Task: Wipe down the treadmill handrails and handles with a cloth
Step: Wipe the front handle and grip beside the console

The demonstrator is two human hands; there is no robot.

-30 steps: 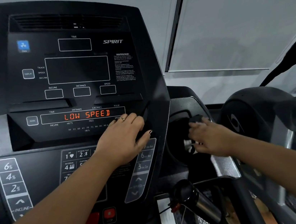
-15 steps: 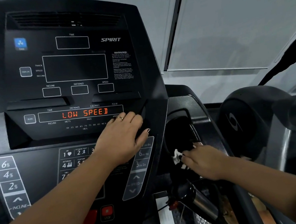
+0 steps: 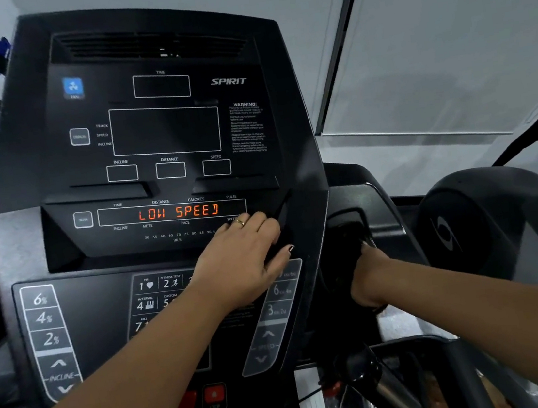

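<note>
Head cam: our L hand (image 3: pixel 245 268) lies flat, fingers relaxed, on the smooth matte-black console (image 3: pixel 53 184) below the orange LED readout (image 3: pixel 178 212). R hand (image 3: pixel 370 279) reaches into the dark rounded pocket (image 3: pixel 344 238) beside it; fingers hidden, can't tell its grip. Round-capped, chrome-sleeved handle (image 3: pixel 391 389) sits below, untouched.

A black-capped silver metal treadmill handle (image 3: pixel 383 384) is slanting at five o'clock, cap pointing toward eleven; a curved black treadmill handrail (image 3: pixel 426 347) is bending just beside it.
</note>
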